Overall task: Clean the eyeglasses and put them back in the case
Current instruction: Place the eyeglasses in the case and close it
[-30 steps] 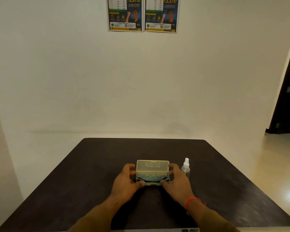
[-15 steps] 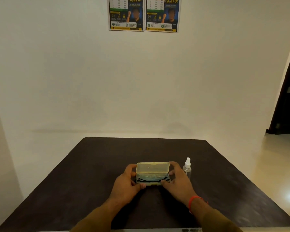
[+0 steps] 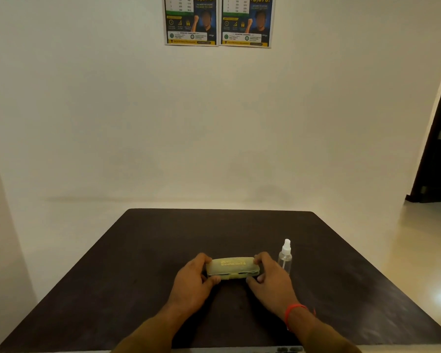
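We press the case (image 3: 231,268) shut
Fingers (image 3: 204,258) of our left hand (image 3: 192,284) and right hand (image 3: 270,281) pinch its ends; a slip could knock the bottle (image 3: 285,256) just beside it.

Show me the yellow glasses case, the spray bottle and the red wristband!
yellow case (image 3: 231,268), head view, middle of its lid.
spray bottle (image 3: 285,259), head view, its clear body.
red wristband (image 3: 294,310), head view, band over the right wrist.
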